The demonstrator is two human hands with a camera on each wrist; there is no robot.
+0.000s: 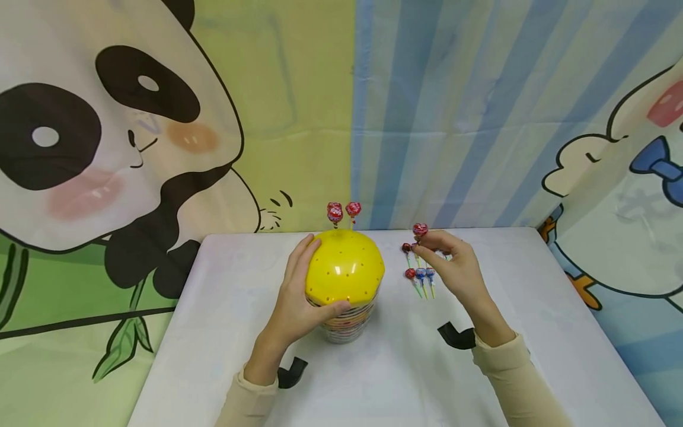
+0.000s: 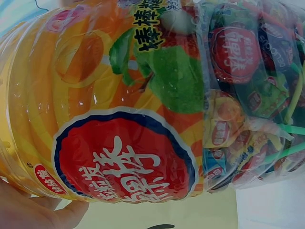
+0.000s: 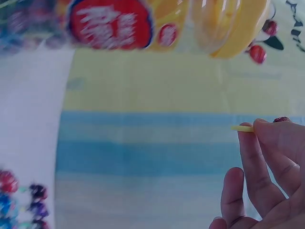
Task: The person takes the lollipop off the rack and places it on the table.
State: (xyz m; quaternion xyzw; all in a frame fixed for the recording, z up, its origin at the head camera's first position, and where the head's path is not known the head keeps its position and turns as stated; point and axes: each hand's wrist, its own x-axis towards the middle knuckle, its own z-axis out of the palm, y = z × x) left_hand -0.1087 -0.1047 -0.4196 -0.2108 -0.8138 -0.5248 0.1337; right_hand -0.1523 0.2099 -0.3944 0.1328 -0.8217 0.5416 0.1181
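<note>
A clear plastic lollipop jar (image 1: 348, 325) stands upright on the table, its yellow lid (image 1: 345, 264) dotted with small holes. My left hand (image 1: 295, 295) grips the jar at the lid, thumb across the near side and fingers round the left. Several wrapped lollipops fill the jar's lower part (image 2: 248, 109). Red-wrapped lollipops (image 1: 353, 209) stand up from the lid's far edge. Right of the jar, my right hand (image 1: 460, 267) pinches a red lollipop (image 1: 420, 229) between thumb and fingertips. In the right wrist view its yellow stick (image 3: 242, 128) pokes out past the fingertips.
Lollipops (image 1: 421, 274) with red and blue wrappers lie in rows on the white table (image 1: 224, 356), below and beside the right hand. A panda-printed cloth (image 1: 299, 107) hangs behind. Black straps (image 1: 456, 336) stick out at both wrists.
</note>
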